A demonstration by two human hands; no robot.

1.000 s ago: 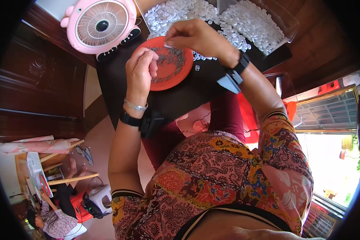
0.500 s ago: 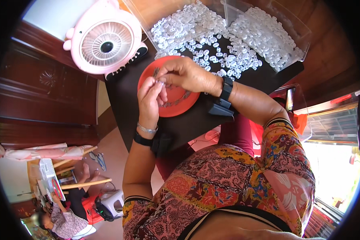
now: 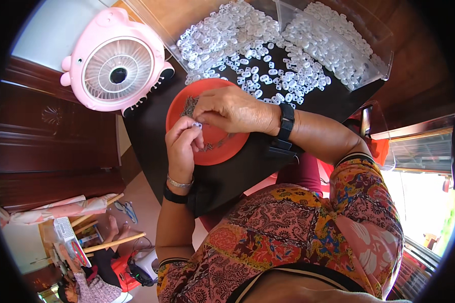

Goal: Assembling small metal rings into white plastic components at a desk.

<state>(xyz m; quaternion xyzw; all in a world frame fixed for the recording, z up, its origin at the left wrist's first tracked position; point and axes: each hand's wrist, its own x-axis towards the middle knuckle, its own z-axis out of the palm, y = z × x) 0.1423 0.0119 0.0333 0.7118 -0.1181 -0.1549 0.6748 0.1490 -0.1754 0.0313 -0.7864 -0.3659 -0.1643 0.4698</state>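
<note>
Over a round red plate [image 3: 226, 153], my left hand [image 3: 181, 147] pinches a small whitish plastic piece with two holes [image 3: 197, 125] between thumb and fingertips. My right hand [image 3: 233, 108] meets it from the right, its thumb and fingers pressed together right beside the piece. Whatever those right fingertips hold, if anything, is hidden. Small grey metal screws or pins [image 3: 189, 106] lie heaped at the plate's far left, with more scattered near its front. Beyond the plate, many similar white pieces [image 3: 290, 81] are spread on the dark table.
Two clear plastic bins [image 3: 389, 59] full of the white pieces stand at the table's far side. A pink animal-shaped fan [image 3: 117, 76] is at the left. The dark table's [image 3: 151, 146] edge runs close in front of me. Another person [image 3: 93, 285] sits at the lower left.
The view has shifted a little, so the plate and fan appear lower and further left. My hands stay together over the plate, and the white piece in my left fingers shows more plainly.
</note>
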